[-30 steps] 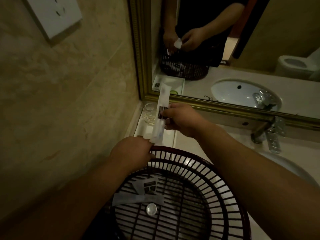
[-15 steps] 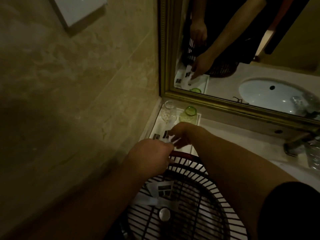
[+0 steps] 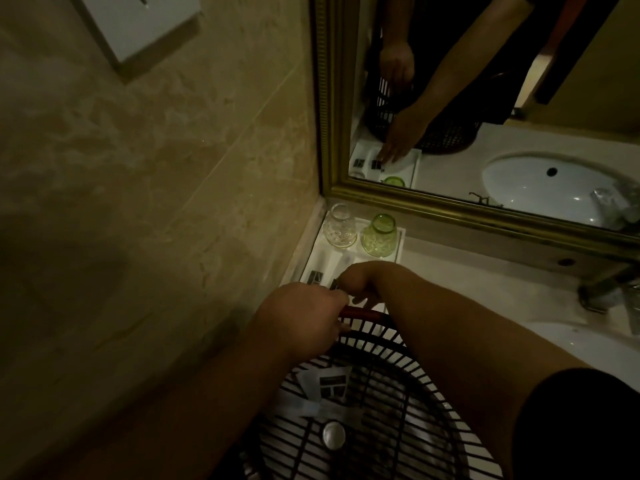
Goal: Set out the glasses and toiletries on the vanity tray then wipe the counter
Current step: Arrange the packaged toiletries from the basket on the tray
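Observation:
A white vanity tray [image 3: 401, 237] sits in the counter corner below the mirror. At its back stand a clear glass [image 3: 341, 230] and a green glass [image 3: 379, 237]. One white toiletry packet with a black label [image 3: 315, 276] lies on the tray's left side. My right hand [image 3: 362, 280] is low over the tray's front, fingertips pinching a second packet [image 3: 335, 284] that rests on the tray. My left hand [image 3: 304, 317] grips the rim of the dark slatted basket [image 3: 388, 344]. More packets [image 3: 325, 382] and a small round cap [image 3: 334, 434] lie inside the basket.
A tiled wall closes off the left side, right beside the tray. The gold-framed mirror [image 3: 450, 209] runs along the back. A faucet [image 3: 602, 292] and the sink basin [image 3: 588, 341] are to the right. Pale counter [image 3: 485, 282] lies between tray and faucet.
My right hand brought the long packet down from in front of the mirror and laid it on the tray beside the first one. My left hand stayed on the basket rim.

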### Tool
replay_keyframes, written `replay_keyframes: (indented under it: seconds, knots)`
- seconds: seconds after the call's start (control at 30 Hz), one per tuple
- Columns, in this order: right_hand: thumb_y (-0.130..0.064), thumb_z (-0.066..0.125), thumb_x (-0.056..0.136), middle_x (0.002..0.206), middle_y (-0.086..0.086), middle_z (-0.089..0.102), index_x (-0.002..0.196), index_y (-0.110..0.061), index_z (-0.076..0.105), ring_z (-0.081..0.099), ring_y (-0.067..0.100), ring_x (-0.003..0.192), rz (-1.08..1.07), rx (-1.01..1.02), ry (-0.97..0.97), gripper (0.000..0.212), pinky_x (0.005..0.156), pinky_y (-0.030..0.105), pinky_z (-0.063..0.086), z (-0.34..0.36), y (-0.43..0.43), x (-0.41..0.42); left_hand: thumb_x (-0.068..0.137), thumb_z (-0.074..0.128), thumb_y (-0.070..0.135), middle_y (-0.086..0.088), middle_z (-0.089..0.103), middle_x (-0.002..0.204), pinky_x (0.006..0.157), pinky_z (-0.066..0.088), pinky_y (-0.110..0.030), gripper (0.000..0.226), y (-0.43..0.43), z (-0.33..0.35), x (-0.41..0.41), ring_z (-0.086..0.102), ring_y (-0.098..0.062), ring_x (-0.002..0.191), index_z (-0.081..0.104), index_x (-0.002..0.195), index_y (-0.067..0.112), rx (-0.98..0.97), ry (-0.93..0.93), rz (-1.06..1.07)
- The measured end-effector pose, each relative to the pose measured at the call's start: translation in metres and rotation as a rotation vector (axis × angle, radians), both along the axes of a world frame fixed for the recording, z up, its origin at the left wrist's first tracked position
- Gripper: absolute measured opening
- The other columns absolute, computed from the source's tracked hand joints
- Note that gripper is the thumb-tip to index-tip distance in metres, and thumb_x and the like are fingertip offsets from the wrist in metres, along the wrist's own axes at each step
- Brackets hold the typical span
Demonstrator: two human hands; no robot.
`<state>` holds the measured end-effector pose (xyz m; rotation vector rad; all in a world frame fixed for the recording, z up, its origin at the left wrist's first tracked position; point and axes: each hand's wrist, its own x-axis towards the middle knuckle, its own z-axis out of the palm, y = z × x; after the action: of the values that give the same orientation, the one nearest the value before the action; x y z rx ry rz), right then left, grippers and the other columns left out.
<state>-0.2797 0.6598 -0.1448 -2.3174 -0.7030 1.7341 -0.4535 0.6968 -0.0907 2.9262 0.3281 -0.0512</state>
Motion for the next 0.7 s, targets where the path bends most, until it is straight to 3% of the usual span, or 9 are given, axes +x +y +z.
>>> replay_keyframes:
  seconds: [0.13, 0.33, 0.47, 0.7]
  knots:
    - [-0.013, 0.05, 0.104, 0.152, 0.018, 0.045, 0.151, -0.005, 0.044, 0.047, 0.037, 0.138, 0.045, 0.017, -0.023, 0.048, 0.111, 0.052, 0.043, 0.001, 0.007, -0.003, 0.089, 0.06, 0.053, 0.004, 0.069, 0.091, 0.063, 0.045, -0.031, 0.029, 0.001, -0.001, 0.0, 0.065, -0.019, 0.079, 0.06, 0.107, 0.03, 0.004, 0.01, -0.001]
    - [-0.012, 0.041, 0.109, 0.162, 0.016, 0.031, 0.153, -0.002, 0.038, 0.032, 0.03, 0.148, 0.203, -0.048, -0.046, 0.045, 0.11, 0.04, 0.039, 0.002, 0.005, -0.006, 0.089, 0.058, 0.055, 0.004, 0.068, 0.089, 0.063, 0.045, -0.033, 0.029, 0.0, 0.002, 0.001, 0.064, -0.019, 0.079, 0.059, 0.104, 0.031, 0.008, 0.031, 0.013]
    - [-0.007, 0.045, 0.105, 0.155, 0.018, 0.041, 0.151, -0.001, 0.042, 0.043, 0.037, 0.141, 0.206, 0.004, -0.069, 0.046, 0.106, 0.043, 0.046, 0.003, 0.012, -0.011, 0.088, 0.06, 0.055, 0.004, 0.068, 0.091, 0.062, 0.036, -0.031, 0.027, -0.001, 0.001, 0.0, 0.062, -0.018, 0.078, 0.058, 0.101, 0.031, 0.016, 0.019, 0.012]
    - [-0.011, 0.039, 0.11, 0.161, 0.019, 0.033, 0.152, 0.002, 0.037, 0.034, 0.031, 0.147, 0.308, -0.062, -0.123, 0.045, 0.11, 0.041, 0.037, 0.004, 0.004, -0.003, 0.089, 0.058, 0.056, 0.004, 0.068, 0.092, 0.064, 0.045, -0.032, 0.03, -0.001, 0.002, 0.0, 0.063, -0.019, 0.08, 0.059, 0.107, 0.033, 0.0, 0.031, 0.019]
